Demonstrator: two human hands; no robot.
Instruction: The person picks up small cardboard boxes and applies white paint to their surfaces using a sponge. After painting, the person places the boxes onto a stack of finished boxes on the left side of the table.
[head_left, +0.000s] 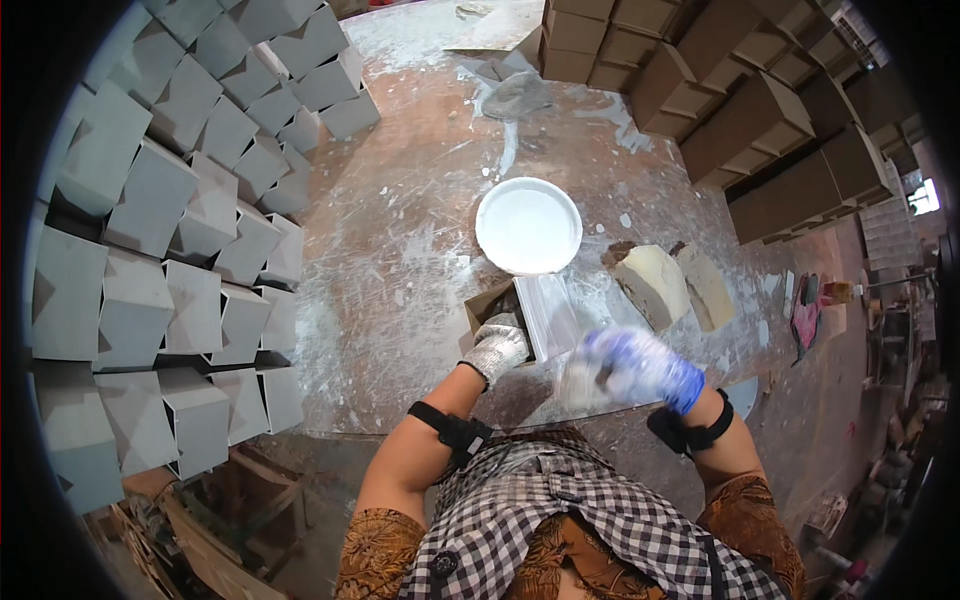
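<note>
A small open box (pixel 546 312), white-coated on its outer side and brown inside, lies on the worktable in front of me. My left hand (pixel 498 342), in a whitish knit glove, reaches into its mouth and grips it from within; the fingertips are lost in the shadow inside. Just right of the box is my right hand (pixel 640 368), in a blue-and-white glove. Motion blurs its fingers, and a pale smear beside them is too unclear to name. Beyond the box stands a round white tub (pixel 528 226) with white matter in it.
Stacked whitish boxes (pixel 150 200) fill the left side. Brown boxes (pixel 760 130) are piled at the far right. Two cream-coloured blocks (pixel 652 286) lie right of the tub on the white-smeared worktable (pixel 390 220). A greyish lump (pixel 517 95) lies farther back.
</note>
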